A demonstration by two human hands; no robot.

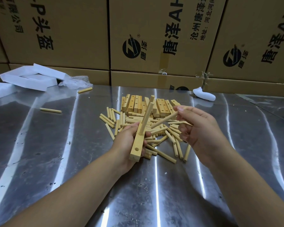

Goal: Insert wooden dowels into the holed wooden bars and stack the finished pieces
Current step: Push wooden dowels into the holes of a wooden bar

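Head view: left fingers [148, 134] grip one bar [137, 145] holding two dowels [146, 117], right fingers [183, 110] pinch one dowel [164, 120]

Warehouse: stacked cartons [56, 30], steel bench [39, 145]

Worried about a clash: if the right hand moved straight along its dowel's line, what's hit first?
Likely the upright pale wooden dowel standing in the holed wooden bar the left hand holds; depth unclear.
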